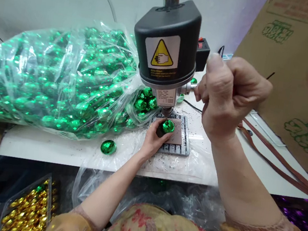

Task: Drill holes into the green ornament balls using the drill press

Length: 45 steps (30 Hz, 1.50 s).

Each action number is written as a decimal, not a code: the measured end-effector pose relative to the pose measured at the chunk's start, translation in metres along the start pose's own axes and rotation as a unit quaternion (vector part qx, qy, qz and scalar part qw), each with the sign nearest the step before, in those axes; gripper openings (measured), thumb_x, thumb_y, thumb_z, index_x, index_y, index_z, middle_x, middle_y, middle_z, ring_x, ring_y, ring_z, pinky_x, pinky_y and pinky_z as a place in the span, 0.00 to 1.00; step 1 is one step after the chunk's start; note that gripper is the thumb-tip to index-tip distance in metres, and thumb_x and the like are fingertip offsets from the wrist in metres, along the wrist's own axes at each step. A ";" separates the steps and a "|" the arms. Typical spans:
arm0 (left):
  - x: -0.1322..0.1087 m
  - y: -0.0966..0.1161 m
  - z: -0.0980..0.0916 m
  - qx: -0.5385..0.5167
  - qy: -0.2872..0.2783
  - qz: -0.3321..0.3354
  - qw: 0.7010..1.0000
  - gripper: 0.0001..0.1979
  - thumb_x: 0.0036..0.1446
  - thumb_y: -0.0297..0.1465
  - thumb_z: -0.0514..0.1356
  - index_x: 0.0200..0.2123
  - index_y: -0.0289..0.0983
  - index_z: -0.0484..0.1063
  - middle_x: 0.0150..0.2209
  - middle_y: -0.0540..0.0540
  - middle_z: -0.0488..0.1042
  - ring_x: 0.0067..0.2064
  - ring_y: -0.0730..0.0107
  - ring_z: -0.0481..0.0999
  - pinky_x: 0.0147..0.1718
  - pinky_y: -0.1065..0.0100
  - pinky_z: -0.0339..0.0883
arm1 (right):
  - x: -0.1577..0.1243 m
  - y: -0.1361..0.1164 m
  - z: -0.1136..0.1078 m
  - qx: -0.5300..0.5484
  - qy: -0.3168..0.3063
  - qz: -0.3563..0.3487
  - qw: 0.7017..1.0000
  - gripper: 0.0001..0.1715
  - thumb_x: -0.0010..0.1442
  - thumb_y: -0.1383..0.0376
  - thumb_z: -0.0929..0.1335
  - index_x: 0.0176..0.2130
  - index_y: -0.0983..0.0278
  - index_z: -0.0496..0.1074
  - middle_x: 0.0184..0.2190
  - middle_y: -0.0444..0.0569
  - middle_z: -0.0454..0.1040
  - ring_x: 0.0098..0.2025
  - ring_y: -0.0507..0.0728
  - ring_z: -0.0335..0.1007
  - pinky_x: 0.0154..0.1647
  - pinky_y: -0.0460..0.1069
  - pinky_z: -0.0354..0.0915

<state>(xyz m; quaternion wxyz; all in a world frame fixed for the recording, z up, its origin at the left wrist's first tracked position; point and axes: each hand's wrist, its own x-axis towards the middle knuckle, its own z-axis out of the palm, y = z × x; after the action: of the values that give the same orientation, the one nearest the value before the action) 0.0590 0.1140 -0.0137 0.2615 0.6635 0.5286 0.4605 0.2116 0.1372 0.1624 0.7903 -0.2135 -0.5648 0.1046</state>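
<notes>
Between the thumb and fingers of my left hand (pixel 153 136) is a shiny green faceted bead (pixel 168 126), held on a brown board (pixel 178 133) over the slotted metal base (pixel 185 146). Right above the bead is the chuck of a black bench drill press (pixel 165 42); whether the bit touches the bead I cannot tell. My right hand (pixel 230 93) is closed in a fist around the press's feed lever, most of which is hidden by the fingers. Another green bead (pixel 108 147) lies loose on the table to the left of my left hand.
A large clear bag of green beads (pixel 58 79) fills the table's left side, its mouth near the press. A printed cardboard box (pixel 286 69) and brown straps (pixel 279 163) are at the right. Below the table edge stands a bin of gold beads (pixel 27 208). Dark crumbs dot the white table (pixel 52 149).
</notes>
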 end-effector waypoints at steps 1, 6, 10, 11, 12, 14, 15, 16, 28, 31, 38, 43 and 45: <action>0.000 0.000 0.000 -0.001 0.001 0.002 1.000 0.26 0.55 0.34 0.71 0.56 0.40 0.72 0.55 0.41 0.77 0.57 0.55 0.76 0.58 0.54 0.69 | -0.003 0.001 0.000 0.012 0.004 -0.018 1.000 0.30 0.66 0.61 0.68 0.19 0.63 0.51 0.15 0.37 0.51 0.16 0.44 0.51 0.19 0.47 0.50; 0.000 -0.002 0.001 -0.009 0.004 0.015 1.000 0.26 0.55 0.34 0.71 0.56 0.40 0.72 0.55 0.41 0.77 0.57 0.55 0.76 0.57 0.56 0.70 | -0.016 0.009 -0.002 0.011 0.019 -0.056 0.998 0.34 0.66 0.59 0.67 0.19 0.63 0.45 0.14 0.38 0.45 0.16 0.44 0.47 0.19 0.49 0.47; -0.001 -0.003 0.002 -0.009 0.006 0.018 1.000 0.26 0.55 0.34 0.71 0.56 0.40 0.71 0.54 0.41 0.77 0.56 0.56 0.77 0.55 0.56 0.70 | -0.021 0.011 -0.004 -0.007 0.013 -0.062 0.998 0.34 0.66 0.58 0.67 0.18 0.63 0.45 0.14 0.39 0.46 0.16 0.45 0.47 0.19 0.49 0.48; -0.001 -0.002 0.002 -0.009 0.007 0.019 1.000 0.26 0.55 0.34 0.71 0.56 0.40 0.71 0.54 0.41 0.77 0.55 0.56 0.77 0.55 0.56 0.70 | -0.022 0.011 -0.004 -0.008 0.015 -0.063 0.998 0.34 0.66 0.59 0.67 0.17 0.63 0.46 0.14 0.39 0.47 0.16 0.45 0.48 0.19 0.48 0.48; -0.001 -0.002 0.002 -0.009 0.008 0.020 1.000 0.26 0.55 0.34 0.71 0.56 0.40 0.72 0.54 0.41 0.78 0.55 0.56 0.77 0.55 0.56 0.70 | -0.023 0.011 -0.004 -0.008 0.020 -0.062 0.998 0.34 0.66 0.60 0.66 0.17 0.64 0.47 0.14 0.39 0.48 0.17 0.45 0.49 0.19 0.48 0.49; -0.001 -0.001 0.002 -0.011 0.008 0.020 1.000 0.26 0.55 0.35 0.71 0.56 0.40 0.72 0.54 0.41 0.78 0.55 0.56 0.77 0.55 0.56 0.70 | -0.024 0.011 -0.004 0.001 0.030 -0.067 0.997 0.34 0.66 0.61 0.67 0.16 0.64 0.48 0.14 0.40 0.48 0.17 0.44 0.51 0.20 0.47 0.50; -0.001 -0.001 0.002 -0.013 0.008 0.020 1.000 0.26 0.55 0.35 0.71 0.56 0.40 0.72 0.54 0.41 0.77 0.56 0.56 0.77 0.56 0.56 0.70 | -0.025 0.011 -0.004 0.006 0.033 -0.073 0.997 0.34 0.66 0.62 0.67 0.16 0.65 0.48 0.14 0.40 0.48 0.17 0.44 0.51 0.20 0.47 0.50; -0.001 -0.001 0.002 -0.016 0.007 0.019 1.000 0.26 0.55 0.35 0.71 0.56 0.40 0.72 0.54 0.41 0.77 0.56 0.56 0.77 0.56 0.56 0.70 | -0.025 0.012 -0.004 0.008 0.034 -0.081 0.996 0.33 0.65 0.63 0.67 0.16 0.65 0.47 0.14 0.40 0.48 0.17 0.44 0.51 0.20 0.47 0.51; -0.001 0.000 0.003 -0.044 0.003 -0.001 0.999 0.26 0.55 0.34 0.70 0.56 0.40 0.71 0.55 0.40 0.77 0.57 0.53 0.76 0.58 0.52 0.68 | -0.033 0.022 -0.010 -0.004 0.019 -0.142 0.990 0.33 0.63 0.66 0.68 0.19 0.61 0.42 0.14 0.38 0.48 0.15 0.44 0.49 0.16 0.47 0.58; -0.001 0.000 0.003 -0.040 0.001 0.003 0.999 0.26 0.55 0.35 0.70 0.56 0.40 0.71 0.55 0.40 0.77 0.58 0.53 0.75 0.59 0.52 0.67 | -0.036 0.026 -0.010 0.017 0.022 -0.177 0.984 0.31 0.61 0.70 0.67 0.20 0.62 0.41 0.15 0.37 0.47 0.15 0.44 0.48 0.16 0.46 0.58; -0.001 0.000 0.003 -0.029 0.006 0.012 0.999 0.26 0.55 0.34 0.70 0.56 0.40 0.71 0.54 0.40 0.77 0.56 0.55 0.76 0.57 0.54 0.69 | -0.037 0.028 -0.011 0.038 0.004 -0.185 0.982 0.30 0.61 0.72 0.66 0.21 0.63 0.41 0.16 0.38 0.46 0.16 0.44 0.46 0.17 0.46 0.56; -0.001 -0.001 0.004 -0.037 0.006 0.012 0.999 0.25 0.56 0.35 0.70 0.56 0.40 0.70 0.54 0.41 0.77 0.56 0.56 0.76 0.57 0.55 0.69 | -0.042 0.030 -0.015 0.046 -0.010 -0.194 0.980 0.28 0.60 0.74 0.66 0.20 0.63 0.44 0.17 0.38 0.47 0.16 0.44 0.48 0.17 0.46 0.56; -0.001 -0.001 0.004 -0.040 0.004 0.010 0.999 0.26 0.56 0.35 0.70 0.56 0.40 0.70 0.54 0.41 0.77 0.56 0.55 0.76 0.57 0.55 0.69 | -0.045 0.031 -0.016 0.055 -0.016 -0.202 0.978 0.27 0.59 0.74 0.66 0.20 0.63 0.45 0.17 0.38 0.47 0.15 0.44 0.46 0.16 0.47 0.55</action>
<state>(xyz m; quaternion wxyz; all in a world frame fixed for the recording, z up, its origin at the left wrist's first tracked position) 0.0624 0.1142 -0.0164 0.2807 0.6558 0.5042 0.4867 0.2135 0.1430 0.1059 0.7967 -0.0493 -0.6019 -0.0228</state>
